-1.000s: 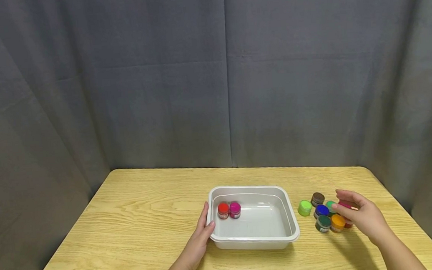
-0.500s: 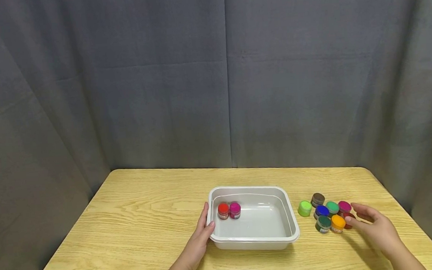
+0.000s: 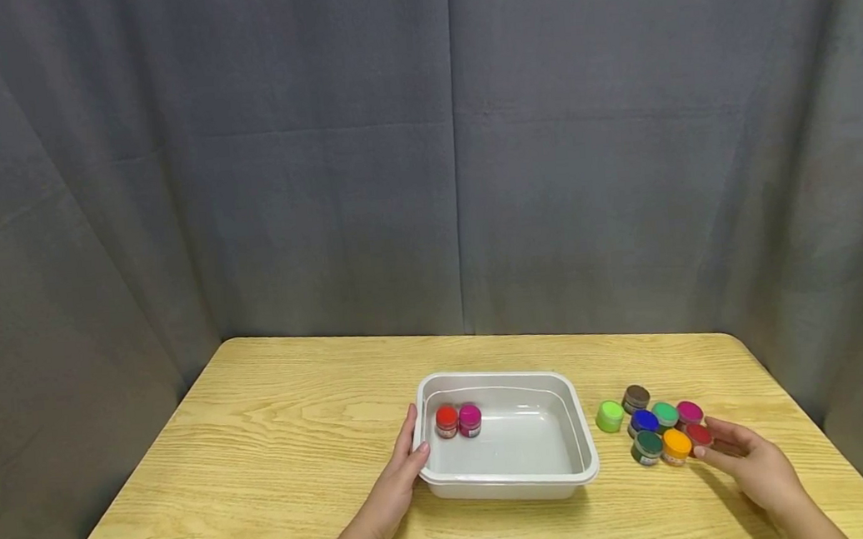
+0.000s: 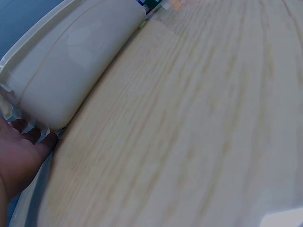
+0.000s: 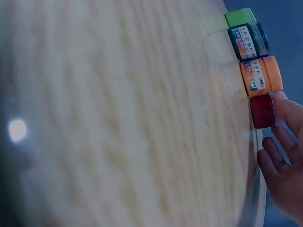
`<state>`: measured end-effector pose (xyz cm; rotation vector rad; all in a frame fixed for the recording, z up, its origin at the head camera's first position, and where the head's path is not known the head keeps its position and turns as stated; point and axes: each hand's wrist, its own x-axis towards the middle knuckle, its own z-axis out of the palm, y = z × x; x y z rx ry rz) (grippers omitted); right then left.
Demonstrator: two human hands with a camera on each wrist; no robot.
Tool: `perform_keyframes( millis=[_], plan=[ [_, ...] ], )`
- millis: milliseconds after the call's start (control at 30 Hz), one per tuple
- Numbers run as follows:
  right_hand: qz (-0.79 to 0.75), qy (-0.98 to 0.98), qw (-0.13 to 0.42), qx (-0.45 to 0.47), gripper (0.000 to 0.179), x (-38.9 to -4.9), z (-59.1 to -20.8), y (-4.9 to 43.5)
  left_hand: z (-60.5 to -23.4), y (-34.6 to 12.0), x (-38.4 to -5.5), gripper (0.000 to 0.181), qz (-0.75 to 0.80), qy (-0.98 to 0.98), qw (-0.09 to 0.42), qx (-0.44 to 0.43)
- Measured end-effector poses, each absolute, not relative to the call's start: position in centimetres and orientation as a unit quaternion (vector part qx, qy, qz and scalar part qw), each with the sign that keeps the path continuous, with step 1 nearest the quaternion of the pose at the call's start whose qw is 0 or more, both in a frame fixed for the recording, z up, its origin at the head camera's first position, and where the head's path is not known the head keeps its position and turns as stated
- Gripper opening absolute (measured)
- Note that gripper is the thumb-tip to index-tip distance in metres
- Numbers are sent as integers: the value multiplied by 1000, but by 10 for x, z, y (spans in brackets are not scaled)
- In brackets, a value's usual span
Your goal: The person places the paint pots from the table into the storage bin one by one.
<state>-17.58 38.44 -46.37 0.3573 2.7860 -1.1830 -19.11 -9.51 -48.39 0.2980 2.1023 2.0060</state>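
Observation:
A white plastic tray stands on the table, held at its left end by my left hand; the thumb hooks over the rim and the fingers lie along the outer wall. Inside it, a red paint jar and a magenta paint jar sit side by side. On the right, my right hand has thumb and fingers around a dark red paint jar at the cluster's edge. In the right wrist view the thumb touches this dark red jar near its lid, with other fingers beyond.
Beside the dark red jar are orange, dark green, blue, green, pink, brown and lime paint jars. Grey curtains hang behind the wooden table.
My right hand has moved right and down from above the jars to the dark red jar, closing its fingers around it. The left hand and tray have stayed put.

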Motion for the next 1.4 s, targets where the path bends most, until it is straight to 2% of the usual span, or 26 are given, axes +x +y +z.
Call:
perform_keyframes(
  millis=[433, 733, 1000, 1233, 1400],
  plan=[
    [-381, 914, 22, 138, 83, -179, -468, 382, -484, -95, -189, 67, 688, 709, 109, 107],
    [-392, 905, 24, 163, 91, -177, -472, 385, -485, -95, -189, 67, 692, 706, 109, 109],
    [-428, 884, 14, 188, 85, -177, -467, 381, -485, -95, -190, 67, 690, 708, 110, 105],
    [-422, 890, 5, 172, 86, -176, -458, 376, -486, -95, -192, 70, 687, 711, 111, 99],
    [-426, 893, -28, 140, 82, -176, -450, 368, -486, -95, -193, 70, 688, 710, 111, 100]
  ],
)
